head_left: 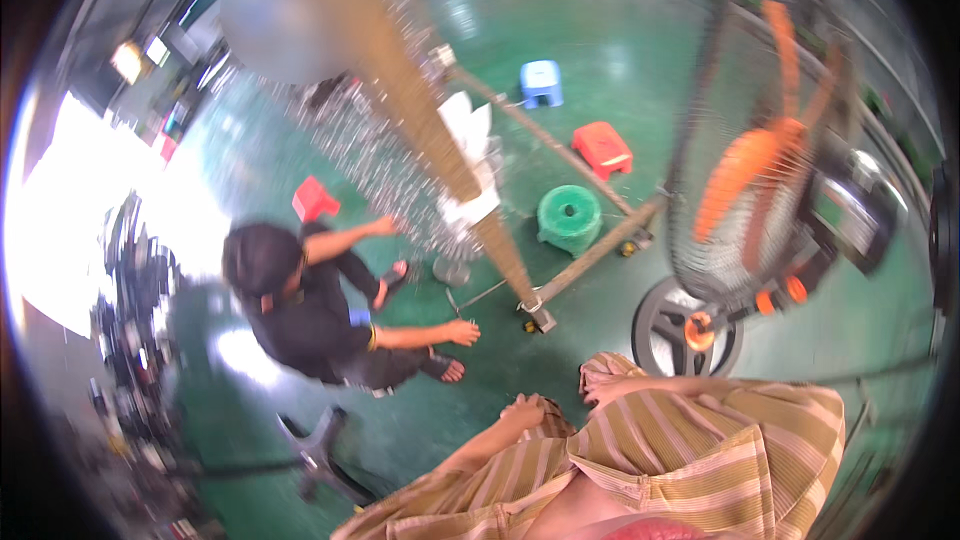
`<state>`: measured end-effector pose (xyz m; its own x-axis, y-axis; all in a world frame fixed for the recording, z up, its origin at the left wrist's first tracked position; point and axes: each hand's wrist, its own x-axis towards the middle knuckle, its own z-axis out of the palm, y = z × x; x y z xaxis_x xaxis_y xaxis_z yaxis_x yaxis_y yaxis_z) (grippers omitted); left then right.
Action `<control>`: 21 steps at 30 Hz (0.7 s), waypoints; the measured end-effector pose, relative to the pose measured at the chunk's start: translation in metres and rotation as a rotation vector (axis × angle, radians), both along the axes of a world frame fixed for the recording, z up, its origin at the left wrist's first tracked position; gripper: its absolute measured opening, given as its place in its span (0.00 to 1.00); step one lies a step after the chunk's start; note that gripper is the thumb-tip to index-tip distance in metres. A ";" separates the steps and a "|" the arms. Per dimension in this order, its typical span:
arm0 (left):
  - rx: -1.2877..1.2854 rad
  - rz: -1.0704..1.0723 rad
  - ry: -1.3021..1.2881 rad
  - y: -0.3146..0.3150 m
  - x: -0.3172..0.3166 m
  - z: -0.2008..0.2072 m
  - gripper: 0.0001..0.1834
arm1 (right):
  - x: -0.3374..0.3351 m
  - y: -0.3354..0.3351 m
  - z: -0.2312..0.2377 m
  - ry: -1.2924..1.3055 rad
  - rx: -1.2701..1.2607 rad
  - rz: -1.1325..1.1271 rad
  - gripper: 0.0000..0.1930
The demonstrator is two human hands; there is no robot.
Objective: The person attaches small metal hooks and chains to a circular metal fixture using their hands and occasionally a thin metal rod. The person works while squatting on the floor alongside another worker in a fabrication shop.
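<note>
Left hand (522,413) and right hand (603,393), seemingly loosely bent, rest on striped trousers (608,367) at the knees; whether they grip, I cannot tell. Apparently a pause; moving calls for lifting them.

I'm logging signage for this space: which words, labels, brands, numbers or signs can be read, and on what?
None can be read.
Fan: no legible marking.
White wrapping on the brown post: no legible text.
Clutter at the left: too blurred to read.
</note>
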<state>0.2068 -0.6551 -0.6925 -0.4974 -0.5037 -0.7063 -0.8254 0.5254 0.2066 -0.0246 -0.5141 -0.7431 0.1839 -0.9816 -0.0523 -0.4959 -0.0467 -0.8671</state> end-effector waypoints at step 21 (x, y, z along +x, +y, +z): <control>0.038 -0.169 0.089 -0.237 -0.077 0.358 0.25 | 0.117 0.265 0.232 -0.722 1.005 -1.456 0.32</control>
